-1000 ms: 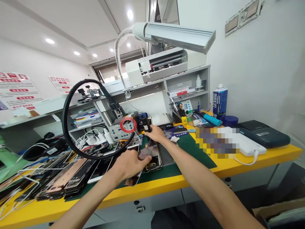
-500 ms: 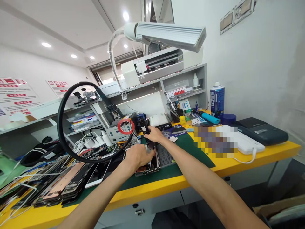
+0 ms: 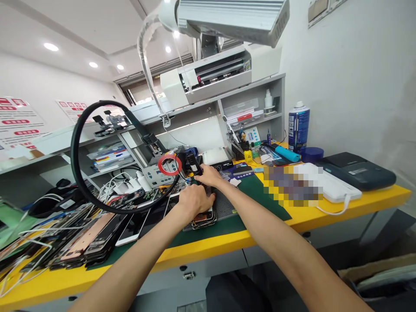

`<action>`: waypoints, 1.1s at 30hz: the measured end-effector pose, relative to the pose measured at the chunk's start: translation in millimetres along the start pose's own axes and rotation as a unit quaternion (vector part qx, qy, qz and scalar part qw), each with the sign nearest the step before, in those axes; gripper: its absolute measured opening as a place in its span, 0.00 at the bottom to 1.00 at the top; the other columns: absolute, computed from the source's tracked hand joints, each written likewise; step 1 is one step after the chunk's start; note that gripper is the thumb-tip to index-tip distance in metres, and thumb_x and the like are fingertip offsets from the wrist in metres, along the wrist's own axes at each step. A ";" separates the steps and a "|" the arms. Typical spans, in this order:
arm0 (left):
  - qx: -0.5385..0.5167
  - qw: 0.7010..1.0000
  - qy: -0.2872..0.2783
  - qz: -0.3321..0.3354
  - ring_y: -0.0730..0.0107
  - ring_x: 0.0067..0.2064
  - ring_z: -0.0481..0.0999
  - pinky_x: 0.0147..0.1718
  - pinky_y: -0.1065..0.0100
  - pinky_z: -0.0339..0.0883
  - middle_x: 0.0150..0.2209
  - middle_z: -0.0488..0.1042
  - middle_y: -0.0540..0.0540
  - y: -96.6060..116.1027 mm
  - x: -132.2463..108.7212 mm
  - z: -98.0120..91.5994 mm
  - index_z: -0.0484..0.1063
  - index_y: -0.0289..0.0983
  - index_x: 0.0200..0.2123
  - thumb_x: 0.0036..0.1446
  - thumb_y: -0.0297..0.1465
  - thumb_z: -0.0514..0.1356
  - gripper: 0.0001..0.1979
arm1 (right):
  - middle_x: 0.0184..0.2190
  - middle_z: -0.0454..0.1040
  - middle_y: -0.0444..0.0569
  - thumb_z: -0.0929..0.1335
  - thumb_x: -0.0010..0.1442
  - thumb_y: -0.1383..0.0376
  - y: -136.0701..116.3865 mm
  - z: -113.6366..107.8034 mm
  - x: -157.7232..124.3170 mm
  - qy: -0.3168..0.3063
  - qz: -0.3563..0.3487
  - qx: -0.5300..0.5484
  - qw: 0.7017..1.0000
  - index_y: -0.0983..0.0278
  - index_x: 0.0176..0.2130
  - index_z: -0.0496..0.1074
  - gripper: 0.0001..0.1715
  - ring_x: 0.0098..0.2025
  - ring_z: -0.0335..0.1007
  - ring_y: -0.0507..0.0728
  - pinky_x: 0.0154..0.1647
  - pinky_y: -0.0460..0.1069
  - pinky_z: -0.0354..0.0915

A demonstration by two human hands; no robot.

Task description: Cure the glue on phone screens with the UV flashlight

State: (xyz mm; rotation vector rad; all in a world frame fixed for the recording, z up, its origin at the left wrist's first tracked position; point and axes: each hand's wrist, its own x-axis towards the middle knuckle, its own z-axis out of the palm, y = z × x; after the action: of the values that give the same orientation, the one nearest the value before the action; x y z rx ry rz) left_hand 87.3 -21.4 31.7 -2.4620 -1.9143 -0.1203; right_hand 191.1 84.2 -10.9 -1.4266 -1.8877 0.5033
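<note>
My right hand (image 3: 209, 177) is wrapped round a black handheld tool (image 3: 193, 164) with a pale label, held tilted over the work area. Its lower end is hidden behind my hands. Just in front, my left hand (image 3: 196, 200) is curled over an opened phone (image 3: 204, 220), gripping it from above with the thumb along its right side. Only the phone's near end shows, with bare inner parts. Beneath it lies a perforated grey plate (image 3: 227, 209) on a dark green mat (image 3: 263, 208).
Stacked phone parts (image 3: 97, 245) and a white phone (image 3: 132, 229) lie to the left. A thick black hose (image 3: 74, 160) loops above them. A lamp (image 3: 227, 21) hangs overhead. On the right stand a blue spray can (image 3: 298, 128) and a black device (image 3: 355, 171).
My view has shifted slightly. My left hand has moved a little forward and right over the phone, covering more of it. The right hand keeps hold of the black tool.
</note>
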 end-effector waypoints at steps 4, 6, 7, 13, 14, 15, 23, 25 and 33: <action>0.047 0.999 -0.020 -0.015 0.28 0.49 0.78 0.47 0.45 0.69 0.44 0.77 0.18 2.2 -0.6 0.1 0.81 0.25 0.43 0.59 0.52 0.55 0.33 | 0.54 0.70 0.53 0.68 0.68 0.54 -0.7 -0.6 -1.3 0.001 -0.005 -0.003 1.000 0.65 0.57 0.68 0.24 0.53 0.70 0.59 0.54 0.59 0.71; 0.067 0.997 -0.028 -0.018 0.31 0.49 0.79 0.45 0.47 0.71 0.43 0.78 0.18 3.8 -0.8 0.8 0.81 0.25 0.44 0.59 0.51 0.54 0.33 | 0.54 0.70 0.53 0.68 0.68 0.54 -1.7 -1.5 -2.5 0.001 -0.006 -0.005 1.000 0.65 0.56 0.68 0.24 0.53 0.70 0.59 0.54 0.59 0.71; 0.074 0.997 -0.030 -0.018 0.32 0.49 0.79 0.44 0.48 0.72 0.43 0.78 0.19 4.5 -0.8 1.4 0.81 0.25 0.44 0.60 0.52 0.54 0.34 | 0.54 0.70 0.53 0.68 0.68 0.54 -2.2 -2.0 -2.9 0.000 -0.006 -0.007 1.000 0.65 0.56 0.68 0.23 0.53 0.70 0.59 0.54 0.59 0.71; 0.080 0.997 -0.007 -0.009 0.36 0.45 0.81 0.41 0.52 0.73 0.40 0.80 0.23 7.4 -6.5 -3.9 0.80 0.26 0.43 0.60 0.56 0.51 0.37 | 0.54 0.70 0.53 0.68 0.68 0.54 -3.0 -3.0 -2.1 0.005 -0.002 -0.019 1.000 0.65 0.56 0.68 0.23 0.53 0.71 0.59 0.54 0.59 0.71; 0.079 0.997 0.007 -0.011 0.36 0.45 0.81 0.41 0.51 0.72 0.39 0.80 0.23 7.5 -11.1 -7.6 0.80 0.25 0.43 0.61 0.56 0.50 0.38 | 0.54 0.70 0.53 0.68 0.68 0.54 -3.5 -3.0 -2.6 0.003 -0.005 -0.021 1.000 0.65 0.56 0.68 0.23 0.52 0.71 0.59 0.54 0.58 0.71; 0.080 0.996 0.025 -0.016 0.37 0.45 0.81 0.41 0.51 0.72 0.39 0.80 0.24 7.0 -17.4 -11.8 0.79 0.25 0.44 0.61 0.57 0.49 0.39 | 0.53 0.70 0.53 0.68 0.68 0.54 -4.2 -3.0 -3.3 0.001 -0.008 -0.023 1.000 0.65 0.56 0.69 0.23 0.52 0.71 0.58 0.53 0.58 0.71; -0.021 0.973 0.229 0.004 0.62 0.27 0.78 0.25 0.65 0.61 0.25 0.77 0.46 -56.2 -101.8 -13.3 0.73 0.39 0.38 0.68 0.47 0.49 0.20 | 0.49 0.72 0.51 0.68 0.68 0.54 -1.8 0.5 3.0 -0.012 0.000 -0.043 0.999 0.65 0.53 0.70 0.21 0.49 0.72 0.57 0.52 0.57 0.72; -0.037 0.967 0.248 -0.038 0.66 0.28 0.78 0.28 0.67 0.63 0.26 0.77 0.48 -102.7 -120.5 -5.3 0.73 0.40 0.43 0.69 0.39 0.50 0.14 | 0.47 0.73 0.50 0.68 0.68 0.53 0.9 1.9 6.0 -0.018 0.009 -0.045 0.999 0.66 0.53 0.70 0.22 0.47 0.72 0.56 0.50 0.56 0.72; 0.006 0.945 0.173 -0.277 0.63 0.44 0.78 0.45 0.57 0.73 0.46 0.76 0.42 -339.3 -160.4 -40.3 0.71 0.33 0.52 0.68 0.35 0.57 0.14 | 0.42 0.78 0.53 0.69 0.61 0.49 9.6 5.8 12.1 -0.011 0.024 -0.052 0.998 0.65 0.53 0.72 0.28 0.43 0.76 0.62 0.44 0.54 0.69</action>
State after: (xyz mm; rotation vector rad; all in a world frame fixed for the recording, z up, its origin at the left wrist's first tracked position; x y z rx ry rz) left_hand -282.5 -95.1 49.5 -1.6734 -2.3407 -0.5047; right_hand 191.5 99.2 -17.6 -1.5418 -1.9265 0.4516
